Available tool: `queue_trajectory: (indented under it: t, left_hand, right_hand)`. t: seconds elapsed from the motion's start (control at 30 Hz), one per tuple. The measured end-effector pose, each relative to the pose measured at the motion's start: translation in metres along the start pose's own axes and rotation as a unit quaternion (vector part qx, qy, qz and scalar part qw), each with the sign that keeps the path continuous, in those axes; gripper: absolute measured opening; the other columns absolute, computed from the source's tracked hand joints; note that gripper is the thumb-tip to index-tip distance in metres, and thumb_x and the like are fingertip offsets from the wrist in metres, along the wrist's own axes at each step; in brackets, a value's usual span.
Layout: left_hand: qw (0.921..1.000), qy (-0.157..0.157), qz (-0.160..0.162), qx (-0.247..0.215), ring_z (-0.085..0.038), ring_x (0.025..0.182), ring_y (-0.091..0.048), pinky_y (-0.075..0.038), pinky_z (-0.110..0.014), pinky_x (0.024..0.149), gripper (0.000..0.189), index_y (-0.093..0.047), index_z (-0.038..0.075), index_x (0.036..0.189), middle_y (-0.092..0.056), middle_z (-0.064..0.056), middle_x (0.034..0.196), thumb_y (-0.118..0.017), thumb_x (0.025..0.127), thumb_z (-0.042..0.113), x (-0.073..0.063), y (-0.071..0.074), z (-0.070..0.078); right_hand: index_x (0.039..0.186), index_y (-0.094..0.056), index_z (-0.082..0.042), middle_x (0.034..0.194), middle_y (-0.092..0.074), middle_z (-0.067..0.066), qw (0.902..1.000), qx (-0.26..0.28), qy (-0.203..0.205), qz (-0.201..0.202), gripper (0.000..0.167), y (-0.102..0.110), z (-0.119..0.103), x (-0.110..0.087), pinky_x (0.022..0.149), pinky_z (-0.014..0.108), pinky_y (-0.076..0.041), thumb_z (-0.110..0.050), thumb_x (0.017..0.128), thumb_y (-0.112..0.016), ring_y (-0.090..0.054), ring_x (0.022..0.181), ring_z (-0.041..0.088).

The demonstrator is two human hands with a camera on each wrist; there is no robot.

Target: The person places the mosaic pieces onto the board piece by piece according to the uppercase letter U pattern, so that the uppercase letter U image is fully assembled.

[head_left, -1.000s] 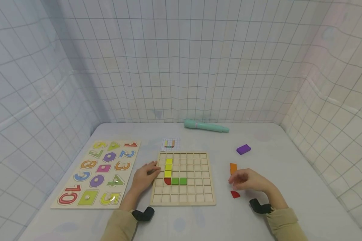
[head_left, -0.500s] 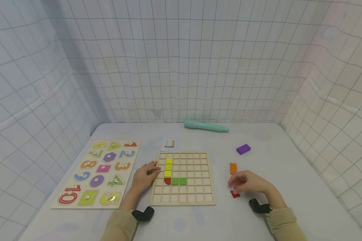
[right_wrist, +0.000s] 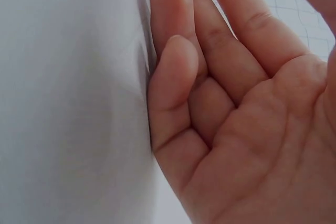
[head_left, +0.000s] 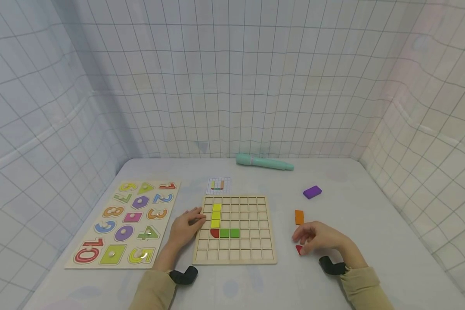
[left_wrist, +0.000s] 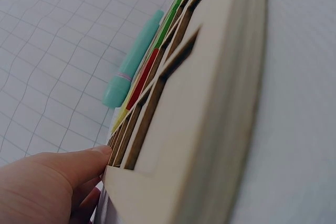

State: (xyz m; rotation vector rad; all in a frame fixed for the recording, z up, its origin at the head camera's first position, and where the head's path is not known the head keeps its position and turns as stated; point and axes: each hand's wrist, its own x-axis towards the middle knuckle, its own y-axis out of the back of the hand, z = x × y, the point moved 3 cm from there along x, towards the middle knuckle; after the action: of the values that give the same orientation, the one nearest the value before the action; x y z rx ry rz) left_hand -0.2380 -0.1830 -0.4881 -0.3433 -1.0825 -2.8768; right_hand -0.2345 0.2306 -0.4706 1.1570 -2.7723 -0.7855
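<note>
The wooden grid board [head_left: 234, 261] holds a column of yellow squares [head_left: 216, 215], a red quarter-round tile [head_left: 215, 233] and two green squares [head_left: 230, 233] in an L. My left hand [head_left: 186, 227] rests at the board's left rim. In the left wrist view its thumb [left_wrist: 86, 163] lies against the rim, the other fingers tucked below. On the right, my right hand [head_left: 320, 236] is over another red quarter-round tile [head_left: 299, 249]. Its thumb covers the tile's right part, apart from the loosely bent fingers. The right wrist view shows the palm and fingers [right_wrist: 212, 43] close to the white tabletop; that tile is hidden there.
A number-and-shape puzzle board [head_left: 110, 239] lies left of the grid board, and a pattern card [head_left: 218, 186] behind it. A mint-green pen-like object [head_left: 265, 162] sits at the back. Orange [head_left: 299, 217] and purple [head_left: 312, 192] rectangular pieces lie at right. Gridded cloth walls surround the table.
My right hand has shifted slightly toward me and down, so its thumb now covers part of the loose red tile and the orange piece shows fully. My left hand stays put.
</note>
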Motion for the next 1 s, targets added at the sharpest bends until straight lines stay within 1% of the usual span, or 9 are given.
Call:
queue_trajectory:
  t: [0.27,0.53,0.83,1.0]
  left_hand:
    - [1.0,0.003,-0.002,0.0,-0.028,0.128,-0.045,-0.026,-0.036,0.115,0.022,-0.072,0.005,0.103,-0.055,-0.012,0.131,-0.067,0.088,0.021,-0.0001,0.0,0.0005]
    - [1.0,0.004,-0.001,0.0,-0.028,0.128,-0.044,-0.026,-0.035,0.115,0.022,-0.072,0.006,0.103,-0.055,-0.012,0.131,-0.067,0.087,0.02,0.0004,-0.0006,-0.0004]
    - [1.0,0.002,0.0,-0.001,-0.028,0.128,-0.045,-0.026,-0.036,0.115,0.022,-0.072,0.005,0.103,-0.055,-0.012,0.131,-0.067,0.087,0.019,0.0001,-0.0003,-0.0002]
    - [1.0,-0.001,0.001,-0.003,-0.029,0.128,-0.045,-0.026,-0.035,0.115,0.022,-0.072,0.005,0.102,-0.055,-0.013,0.131,-0.067,0.087,0.02,0.0002,-0.0004,0.0]
  right_hand:
    - [0.101,-0.066,-0.004,0.091,-0.064,0.008,1.0,-0.005,0.007,-0.001,0.032,-0.0004,-0.0007,-0.0001,0.065,0.022,-0.053,-0.009,0.072,-0.079,-0.058,0.078,0.015]
    - [0.1,-0.066,-0.004,0.091,-0.064,0.008,0.9999,-0.009,0.005,0.001,0.032,-0.0016,-0.0045,-0.0018,0.064,0.02,-0.051,-0.006,0.071,-0.078,-0.057,0.078,0.019]
    - [0.099,-0.067,-0.004,0.091,-0.065,0.007,0.9999,-0.012,0.009,-0.001,0.028,-0.0031,-0.0046,-0.0015,0.065,0.021,-0.051,-0.004,0.073,-0.075,-0.057,0.077,0.015]
    - [0.096,-0.066,-0.005,0.086,-0.063,0.006,0.9997,-0.024,0.007,0.002,0.026,-0.0038,-0.0046,-0.0013,0.062,0.021,-0.05,-0.003,0.072,-0.075,-0.056,0.075,0.013]
